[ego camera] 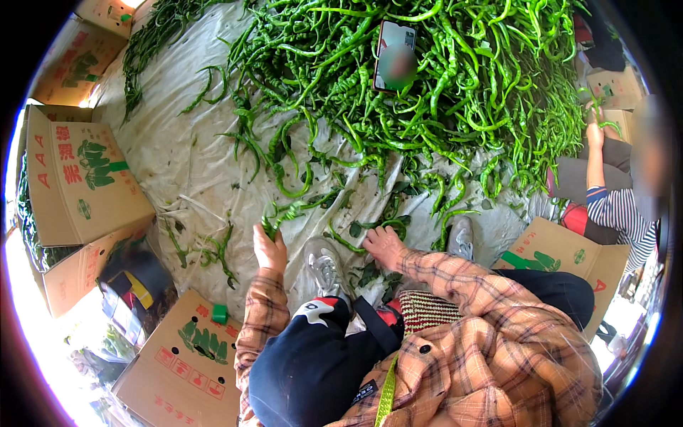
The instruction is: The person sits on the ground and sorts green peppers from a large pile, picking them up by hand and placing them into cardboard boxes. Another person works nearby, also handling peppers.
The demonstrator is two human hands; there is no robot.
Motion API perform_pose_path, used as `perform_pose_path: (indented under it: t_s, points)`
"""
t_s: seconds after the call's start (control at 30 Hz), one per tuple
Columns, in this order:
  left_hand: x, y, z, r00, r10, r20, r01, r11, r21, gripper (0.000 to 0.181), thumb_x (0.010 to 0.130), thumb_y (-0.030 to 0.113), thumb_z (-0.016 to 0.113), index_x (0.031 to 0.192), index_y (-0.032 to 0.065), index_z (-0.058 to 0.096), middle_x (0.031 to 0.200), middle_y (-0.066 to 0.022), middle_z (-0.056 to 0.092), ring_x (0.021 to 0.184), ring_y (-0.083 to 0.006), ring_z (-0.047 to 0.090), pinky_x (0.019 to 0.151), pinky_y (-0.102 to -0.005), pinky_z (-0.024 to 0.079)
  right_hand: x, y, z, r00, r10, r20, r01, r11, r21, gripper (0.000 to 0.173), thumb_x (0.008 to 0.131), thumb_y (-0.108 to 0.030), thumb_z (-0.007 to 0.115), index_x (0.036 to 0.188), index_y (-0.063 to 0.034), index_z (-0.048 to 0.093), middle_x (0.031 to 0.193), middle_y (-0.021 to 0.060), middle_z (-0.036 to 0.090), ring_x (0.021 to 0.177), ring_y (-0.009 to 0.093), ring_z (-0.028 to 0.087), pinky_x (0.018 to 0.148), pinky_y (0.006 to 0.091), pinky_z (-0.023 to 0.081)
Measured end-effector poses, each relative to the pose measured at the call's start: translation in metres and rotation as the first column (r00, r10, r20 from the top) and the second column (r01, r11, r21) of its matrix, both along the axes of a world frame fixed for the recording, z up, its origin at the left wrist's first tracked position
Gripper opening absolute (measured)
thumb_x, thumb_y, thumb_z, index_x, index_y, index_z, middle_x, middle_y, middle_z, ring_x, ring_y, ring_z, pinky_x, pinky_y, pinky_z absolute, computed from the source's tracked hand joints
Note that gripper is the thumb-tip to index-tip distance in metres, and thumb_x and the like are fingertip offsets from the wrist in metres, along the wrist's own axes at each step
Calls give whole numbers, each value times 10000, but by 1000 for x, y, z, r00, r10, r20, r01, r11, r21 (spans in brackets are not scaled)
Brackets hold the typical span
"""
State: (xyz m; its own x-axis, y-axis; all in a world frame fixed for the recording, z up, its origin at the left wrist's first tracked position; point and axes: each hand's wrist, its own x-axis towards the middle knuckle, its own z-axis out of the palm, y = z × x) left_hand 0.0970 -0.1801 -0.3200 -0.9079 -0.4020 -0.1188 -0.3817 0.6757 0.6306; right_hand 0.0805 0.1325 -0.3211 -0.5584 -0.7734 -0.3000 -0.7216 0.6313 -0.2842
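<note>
My left hand (270,250) is closed around a few green chili peppers (288,212), whose curved ends stick out above the fingers. Low over the pale ground sheet (176,133), my right hand (385,246) reaches down between my shoes, fingers bent. A curved green pepper (341,239) and some dark leaves (369,273) lie against or close to its fingertips; whether it grips anything is hidden. In front of me spreads a big heap of long green chili peppers (331,80), with loose ones scattered toward my feet.
A smartphone (381,69) rests on the heap. Printed cardboard cartons stand at left (101,203), front left (181,368) and right (565,245). Near the front-left carton is a green tape roll (220,314). A person in a striped sleeve (613,211) sits at right, handling peppers.
</note>
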Motion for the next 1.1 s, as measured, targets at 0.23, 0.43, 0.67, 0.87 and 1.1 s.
perform_pose_path:
  t_s: [0.23,0.43,0.67,0.87,1.1]
  points:
    - [-104,-19,-23,972,203,122,-225,952,208,340,732,277,724,868,-3,587,790,-212,616,739,-377,597,670,-433,462,-20,12,10,973,176,-150,-184,982,-43,148,698,-206,560,819,-121,558,878,35,494,899,212,475,778,361,362]
    - [-121,-10,-45,983,115,146,-129,987,91,372,664,239,761,905,-3,614,792,-178,644,710,-337,621,686,-401,484,-30,11,18,945,269,-188,-257,963,85,197,704,-220,573,873,-121,554,892,30,515,895,207,481,815,372,358]
    - [-122,-10,9,880,193,434,-473,279,836,108,823,96,668,861,49,578,684,21,497,513,-69,428,426,-220,313,-50,2,35,924,-148,354,228,953,-198,314,741,-118,603,1043,-64,538,825,130,595,829,293,592,762,416,450]
    - [-128,-19,29,867,172,468,-477,15,879,120,840,95,657,830,70,539,688,14,473,516,-85,422,431,-223,313,-78,-20,38,627,-448,638,661,739,-131,244,913,-183,556,1119,-61,508,799,165,606,698,251,616,615,333,488]
    - [-128,-15,35,885,173,432,-438,-3,899,117,835,87,658,859,72,545,692,10,481,514,-90,432,430,-231,326,-117,-45,67,171,-266,949,913,404,-52,112,937,-167,542,979,-65,559,757,-21,535,685,74,525,616,242,457]
